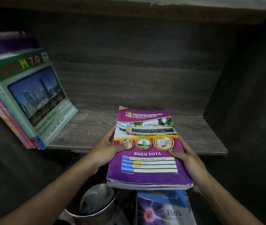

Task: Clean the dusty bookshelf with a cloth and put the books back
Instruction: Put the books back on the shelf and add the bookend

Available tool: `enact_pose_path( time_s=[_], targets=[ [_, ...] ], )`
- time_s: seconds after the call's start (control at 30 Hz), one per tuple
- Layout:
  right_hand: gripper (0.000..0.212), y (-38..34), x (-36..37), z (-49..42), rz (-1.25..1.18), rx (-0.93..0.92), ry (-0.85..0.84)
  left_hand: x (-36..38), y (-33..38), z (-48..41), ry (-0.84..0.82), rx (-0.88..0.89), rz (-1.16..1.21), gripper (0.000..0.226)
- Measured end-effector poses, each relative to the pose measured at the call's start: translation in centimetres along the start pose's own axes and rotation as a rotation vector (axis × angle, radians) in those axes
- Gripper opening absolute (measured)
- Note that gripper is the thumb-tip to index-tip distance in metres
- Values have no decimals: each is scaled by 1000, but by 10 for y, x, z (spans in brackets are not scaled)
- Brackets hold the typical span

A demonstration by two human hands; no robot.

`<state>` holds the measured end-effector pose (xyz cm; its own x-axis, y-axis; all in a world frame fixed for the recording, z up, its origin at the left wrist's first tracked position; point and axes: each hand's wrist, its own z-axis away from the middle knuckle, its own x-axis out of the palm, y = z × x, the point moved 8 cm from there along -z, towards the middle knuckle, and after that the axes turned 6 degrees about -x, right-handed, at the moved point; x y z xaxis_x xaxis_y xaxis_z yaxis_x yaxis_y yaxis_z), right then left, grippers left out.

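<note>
Dark wood-grain bookshelf (88, 127) across the whole view, pale streaks on the bare board near its front edge. At the left end, a leaning row of textbooks (31, 98), green cover outermost, tilted back, bottom corners right at the shelf's front lip. In the middle, a stack of notebooks (147, 148) topped by a purple "BUKU NOTA" cover, held flat, far half over the board, near half out past the edge, not yet set down. Below it, off the shelf, a blue Fizik book (163, 208).

Left hand (106, 150) on the stack's left side, right hand (189, 161) on its right. Fingers (111, 133) wrapped round the edges and holding the stack, thumbs pressed on the cover, the rest underneath and hidden.

Probably mid-return of books. Risk one: thin, loose notebooks fanning out or slipping from the bottom if tipped while being slid in. Risk two: a nudge to the leaning row, poised at the lip, sending it off the front. Risk three: anything dropped landing in the vessel below.

Just left of the Fizik book, a metal pot (96, 202), open-topped, something dull and grey inside; cloth or water, cannot tell. No cloth plainly in view elsewhere.
</note>
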<state>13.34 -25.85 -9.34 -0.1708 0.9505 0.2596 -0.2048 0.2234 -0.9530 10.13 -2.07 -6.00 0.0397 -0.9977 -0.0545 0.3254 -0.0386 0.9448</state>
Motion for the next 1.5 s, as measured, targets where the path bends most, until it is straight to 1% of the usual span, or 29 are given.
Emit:
enact_pose_path(
  time_s=[0.07, 0.13, 0.2, 0.27, 0.33, 0.37, 0.43, 0.47, 0.57, 0.67, 0.73, 0.8, 0.83, 0.9, 1.03, 1.13, 1.2, 1.27, 1.33, 1.4, 1.5],
  targets=[
    [72, 3, -6, -5, -24, -2, 17, -4, 1, -13, -34, -1, -123, 65],
    [75, 4, -9, -9, -15, -7, 29, -7, 4, -22, -58, -18, -272, 64],
    [77, 3, -10, -12, 12, -10, 36, -10, 10, -25, -50, -31, -510, 61],
    [78, 2, -10, -15, 42, -12, 28, -17, 13, -25, 20, -35, -751, 57],
    [78, 4, -10, -16, 50, 6, 13, -24, 13, -26, 137, -40, -870, 53],
    [78, 5, -10, -15, 52, 23, 5, -25, 12, -24, 189, -55, -883, 51],
    [79, 6, -11, -15, 72, 51, -10, -25, 6, -23, 248, -72, -806, 44],
    [80, 6, -11, -15, 83, 62, -17, -23, 4, -24, 241, -66, -736, 40],
    [78, 7, -13, -15, 103, 103, -33, -16, 4, -24, 146, -70, -605, 32],
    [75, 10, -16, -13, 109, 141, -50, -14, 0, -19, 77, -130, -501, 19],
    [64, 11, -16, -12, 117, 135, -56, -16, -6, -12, 29, -196, -317, 11],
    [54, 10, -17, -10, 121, 110, -47, -22, -10, -3, -13, -265, -85, 18],
    [53, 9, -17, -9, 117, 102, -40, -26, -11, 3, -23, -300, 5, 21],
    [50, 11, -18, -7, 107, 90, -21, -36, -11, 13, -25, -370, 130, 25],
    [42, 13, -20, -5, 116, 69, 11, -41, -11, 27, -43, -420, 227, 29],
    [33, 14, -18, -6, 149, 70, 12, -34, -8, 37, -92, -417, 269, 26],
    [29, 16, -19, -8, 172, 69, 41, -33, 0, 42, -115, -357, 326, 32],
    [28, 17, -19, -10, 198, 63, 65, -35, 11, 47, -155, -236, 386, 43],
    [28, 19, -19, -11, 217, 67, 84, -44, 24, 55, -160, -115, 403, 50],
    [31, 20, -20, -10, 231, 75, 99, -61, 40, 64, -104, 0, 396, 53],
    [35, 18, -20, -9, 248, 79, 103, -90, 64, 77, 26, 184, 283, 56]
  ],
)
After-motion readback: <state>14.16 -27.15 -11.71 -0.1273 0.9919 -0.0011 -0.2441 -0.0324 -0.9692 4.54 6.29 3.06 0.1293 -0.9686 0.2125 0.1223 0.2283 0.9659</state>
